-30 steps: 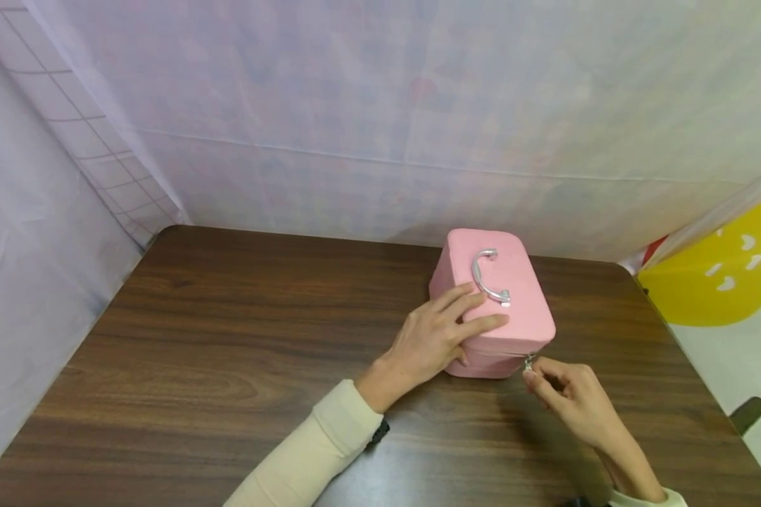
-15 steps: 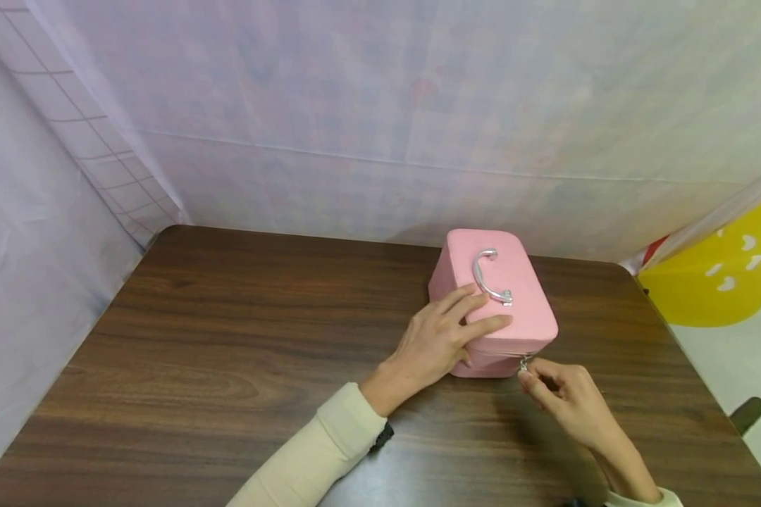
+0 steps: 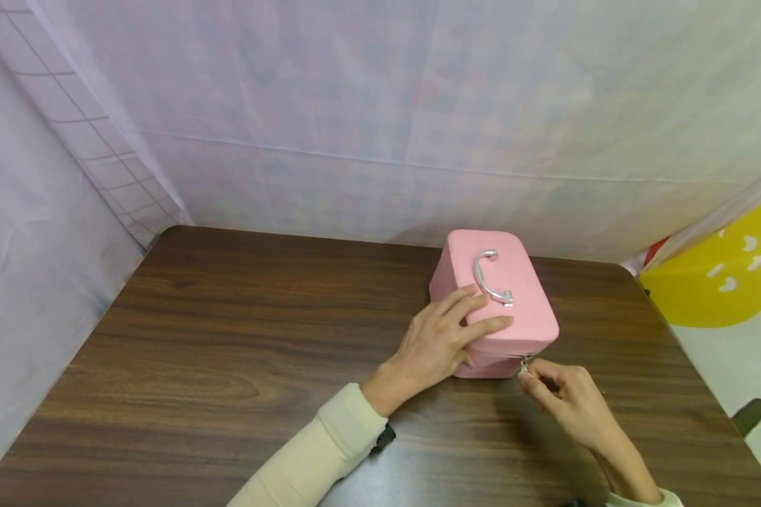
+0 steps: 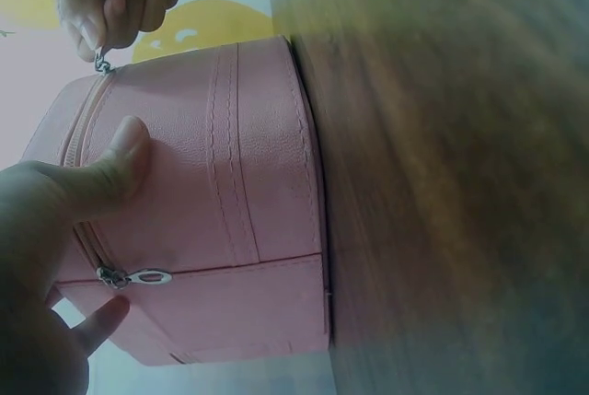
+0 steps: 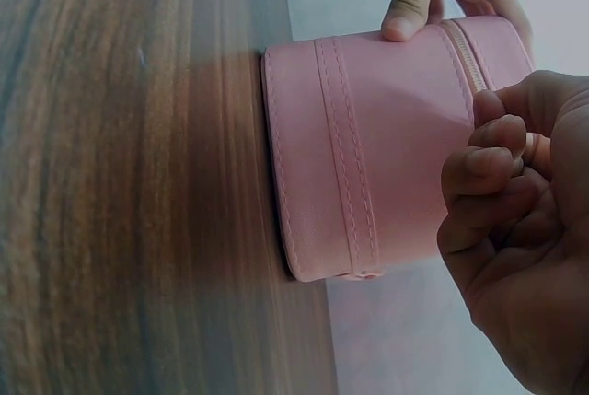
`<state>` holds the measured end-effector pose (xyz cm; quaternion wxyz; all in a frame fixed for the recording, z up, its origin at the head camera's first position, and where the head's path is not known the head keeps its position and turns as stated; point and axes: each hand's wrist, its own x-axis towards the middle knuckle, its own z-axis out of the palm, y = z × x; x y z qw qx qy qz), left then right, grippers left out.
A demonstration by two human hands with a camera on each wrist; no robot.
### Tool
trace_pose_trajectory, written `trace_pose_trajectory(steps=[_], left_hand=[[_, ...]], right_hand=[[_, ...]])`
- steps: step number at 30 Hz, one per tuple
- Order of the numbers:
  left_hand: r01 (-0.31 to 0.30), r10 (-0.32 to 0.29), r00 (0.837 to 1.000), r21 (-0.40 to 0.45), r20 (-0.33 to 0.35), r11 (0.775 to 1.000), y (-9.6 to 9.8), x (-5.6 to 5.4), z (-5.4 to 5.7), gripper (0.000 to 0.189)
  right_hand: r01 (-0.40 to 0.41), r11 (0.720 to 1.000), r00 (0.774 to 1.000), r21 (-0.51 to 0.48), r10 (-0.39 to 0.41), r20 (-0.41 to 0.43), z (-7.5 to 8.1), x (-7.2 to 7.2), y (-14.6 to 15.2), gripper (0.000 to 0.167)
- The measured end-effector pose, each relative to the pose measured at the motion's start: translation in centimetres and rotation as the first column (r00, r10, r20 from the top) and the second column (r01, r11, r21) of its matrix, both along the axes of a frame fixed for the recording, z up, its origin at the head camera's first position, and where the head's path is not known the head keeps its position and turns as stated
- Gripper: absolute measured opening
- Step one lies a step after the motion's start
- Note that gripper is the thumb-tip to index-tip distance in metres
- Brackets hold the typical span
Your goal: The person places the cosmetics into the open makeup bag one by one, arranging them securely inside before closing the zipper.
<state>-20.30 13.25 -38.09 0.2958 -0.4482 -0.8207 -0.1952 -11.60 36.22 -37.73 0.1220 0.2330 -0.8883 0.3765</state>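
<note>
A pink vanity case (image 3: 516,274) with a curved silver handle (image 3: 478,273) on its lid stands at the right of the table, lid down. My left hand (image 3: 428,341) lies over the near left corner, straight fingers spread on the lid. Its thumb (image 4: 129,142) presses the side below the zipper (image 4: 85,128). At the near right corner, my right hand (image 3: 577,405) pinches a silver zipper pull (image 3: 524,365) between thumb and curled index finger. A second zipper pull (image 4: 149,277) hangs by another corner, close to a left fingertip.
The case stands on a brown wood-grain table (image 3: 241,338) near its back edge. A pale curtain (image 3: 355,127) hangs right behind the table. Yellow patterned fabric (image 3: 716,282) shows beyond the right edge.
Over the first half second, my right hand moves slightly left along the case's front with the zipper pull. The case shifts a touch to the right; since then both hands are nearly still.
</note>
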Motion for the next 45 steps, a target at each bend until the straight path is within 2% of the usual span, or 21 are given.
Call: trace_pose_trajectory(steps=[9, 17, 27, 33, 37, 40, 45], left_hand=[[0.000, 0.000, 1.000, 0.004, 0.002, 1.000, 0.2, 0.0, -0.1, 0.077], [-0.052, 0.052, 0.998, -0.022, -0.036, 0.998, 0.9, 0.7, 0.0, 0.077], [-0.089, 0.089, 0.995, -0.009, -0.041, 0.996, 1.6, 1.4, 0.1, 0.077], [-0.114, 0.113, 0.993, -0.041, -0.025, 0.993, 1.9, 1.7, 0.3, 0.076], [-0.132, 0.129, 0.991, -0.069, -0.046, 0.989, 2.0, 1.8, 0.4, 0.078], [-0.141, 0.137, 0.989, -0.065, -0.062, 0.988, 2.2, 1.9, 0.4, 0.081], [-0.155, 0.152, 0.987, -0.062, -0.044, 0.986, 2.6, 2.1, 0.3, 0.085]], right_hand=[[-0.025, 1.000, 1.000, -0.017, 0.025, 0.015, -0.1, -0.1, -0.1, 0.039], [-0.022, 1.000, 1.000, -0.022, 0.022, 0.006, -0.1, 0.0, -0.3, 0.040], [-0.061, 0.998, 0.998, -0.028, 0.061, -0.005, -0.1, 0.0, -0.4, 0.041], [-0.071, 0.997, 0.997, -0.027, 0.071, 0.005, -0.2, 0.0, -0.4, 0.041], [-0.077, 0.997, 0.997, -0.026, 0.077, 0.003, -0.1, 0.0, -0.5, 0.041], [-0.086, 0.996, 0.996, -0.033, 0.086, -0.001, -0.1, 0.1, -0.7, 0.040], [-0.088, 0.996, 0.996, -0.031, 0.088, -0.007, 0.2, 0.0, -0.9, 0.039]])
